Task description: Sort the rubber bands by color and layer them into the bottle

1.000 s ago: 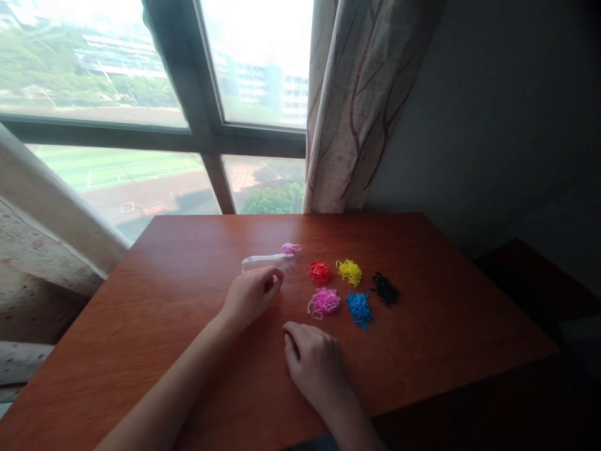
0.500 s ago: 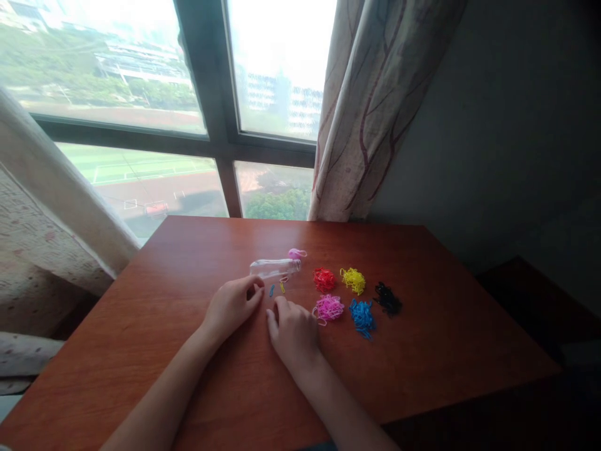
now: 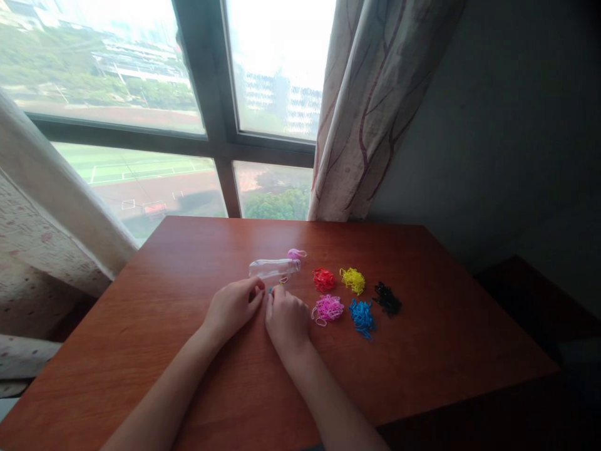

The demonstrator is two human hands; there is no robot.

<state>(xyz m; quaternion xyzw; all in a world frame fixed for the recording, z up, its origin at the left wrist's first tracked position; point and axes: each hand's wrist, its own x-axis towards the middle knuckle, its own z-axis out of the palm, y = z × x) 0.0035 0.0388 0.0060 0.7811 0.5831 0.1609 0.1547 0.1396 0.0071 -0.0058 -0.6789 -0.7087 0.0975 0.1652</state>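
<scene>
On the brown table, my left hand [image 3: 235,307] rests with its fingers curled in and the thumb close to them; anything held in it is hidden. My right hand [image 3: 288,318] is beside it, thumb and fingertips drawn together over the spot where small rubber bands lie. A bit of a blue rubber band [image 3: 271,290] shows at those fingertips; whether they grip it I cannot tell. Just beyond, a pale rubber band [image 3: 283,280] lies by a clear plastic bottle-like container [image 3: 273,268] on its side. A pink looped item [image 3: 295,254] is behind its right end.
Right of my hands are piles of red bands [image 3: 323,280], yellow bands [image 3: 353,281], pink bands [image 3: 328,308], blue bands [image 3: 362,316] and black bands [image 3: 387,299]. The table [image 3: 188,250] reaches the window [image 3: 220,150], with a curtain [image 3: 361,106] at its right.
My right hand has moved slightly forward and left, its fingertips closing together and covering most of the small blue and yellow bands. My left hand has hardly moved.
</scene>
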